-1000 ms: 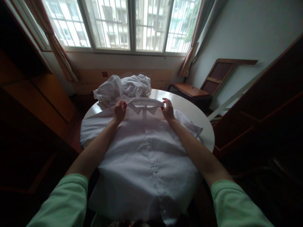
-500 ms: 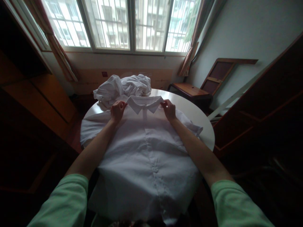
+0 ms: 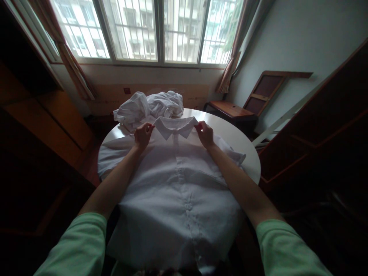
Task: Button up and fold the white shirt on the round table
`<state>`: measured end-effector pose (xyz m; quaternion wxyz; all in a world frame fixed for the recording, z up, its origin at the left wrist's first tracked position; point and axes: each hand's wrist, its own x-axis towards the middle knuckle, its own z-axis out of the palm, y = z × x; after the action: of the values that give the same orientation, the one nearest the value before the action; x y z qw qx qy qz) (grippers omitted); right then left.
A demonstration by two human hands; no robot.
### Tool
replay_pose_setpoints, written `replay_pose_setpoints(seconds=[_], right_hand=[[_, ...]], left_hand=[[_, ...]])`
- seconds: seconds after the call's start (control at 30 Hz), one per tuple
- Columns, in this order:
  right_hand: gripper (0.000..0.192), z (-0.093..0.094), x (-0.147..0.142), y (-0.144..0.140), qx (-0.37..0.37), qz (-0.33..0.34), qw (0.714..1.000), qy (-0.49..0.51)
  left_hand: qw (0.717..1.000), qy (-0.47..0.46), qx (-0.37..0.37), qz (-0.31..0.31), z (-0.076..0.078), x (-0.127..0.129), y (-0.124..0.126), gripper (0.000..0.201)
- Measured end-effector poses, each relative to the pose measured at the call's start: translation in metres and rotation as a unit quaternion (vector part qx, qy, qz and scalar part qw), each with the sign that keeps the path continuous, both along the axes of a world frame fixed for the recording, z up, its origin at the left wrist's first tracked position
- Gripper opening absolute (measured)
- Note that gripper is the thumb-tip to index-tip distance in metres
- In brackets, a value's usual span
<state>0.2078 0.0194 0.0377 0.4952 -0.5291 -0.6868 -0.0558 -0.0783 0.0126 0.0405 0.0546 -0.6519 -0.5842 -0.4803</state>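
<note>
A white button-up shirt (image 3: 161, 180) lies front side up, its hem hanging over the near edge of the round white table (image 3: 250, 157). Its pointed collar (image 3: 166, 132) faces away from me, towards the window. At the collar's left side, my left hand (image 3: 143, 136) pinches the fabric between thumb and fingers. My right hand (image 3: 205, 134) pinches the opposite side in the same way, so the collar spans the gap between both hands. The sleeves spread out to either side, partly behind my forearms.
Crumpled white cloth (image 3: 155, 105) is heaped at the table's far left. A wooden chair (image 3: 234, 109) stands beyond the table on the right, near the wall. Dark wooden furniture (image 3: 48, 119) flanks the left side, and a barred window (image 3: 132, 34) is ahead.
Both hands stay at the collar with the same pinch. The collar's points have shifted very slightly; otherwise the shirt lies as before.
</note>
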Motion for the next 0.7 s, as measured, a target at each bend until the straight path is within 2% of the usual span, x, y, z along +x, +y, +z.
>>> replay_pose_setpoints(seconds=[0.1, 0.17, 0.27, 0.37, 0.43, 0.53, 0.63, 0.7], right_hand=[[0.028, 0.005, 0.000, 0.002, -0.008, 0.034, 0.999, 0.033], [0.028, 0.017, 0.003, 0.005, -0.020, 0.053, 0.997, 0.057], [0.029, 0.048, 0.011, 0.007, -0.026, 0.080, 0.995, 0.046], [0.030, 0.092, 0.021, -0.004, -0.006, 0.109, 0.994, 0.025], [0.027, 0.125, 0.026, -0.025, 0.016, 0.151, 0.987, 0.043], [0.026, 0.168, 0.030, -0.076, 0.061, 0.237, 0.967, 0.070], [0.023, 0.189, 0.033, -0.125, 0.119, 0.275, 0.950, 0.082], [0.021, 0.193, 0.035, -0.145, 0.084, 0.241, 0.967, 0.014]], left_hand=[[1.000, 0.001, 0.013, -0.020, 0.004, -0.001, 0.002, 0.018], [0.999, -0.002, 0.028, -0.039, 0.015, -0.002, 0.004, 0.018], [0.996, 0.002, 0.048, -0.069, 0.047, -0.006, 0.003, 0.017], [0.992, -0.009, 0.095, -0.086, 0.092, -0.009, -0.009, 0.018], [0.984, -0.036, 0.140, -0.103, 0.122, -0.009, -0.026, 0.018], [0.959, -0.108, 0.225, -0.135, 0.157, -0.007, -0.067, 0.021], [0.938, -0.117, 0.286, -0.154, 0.175, -0.009, -0.112, 0.020], [0.952, -0.057, 0.250, -0.165, 0.176, -0.013, -0.130, 0.022]])
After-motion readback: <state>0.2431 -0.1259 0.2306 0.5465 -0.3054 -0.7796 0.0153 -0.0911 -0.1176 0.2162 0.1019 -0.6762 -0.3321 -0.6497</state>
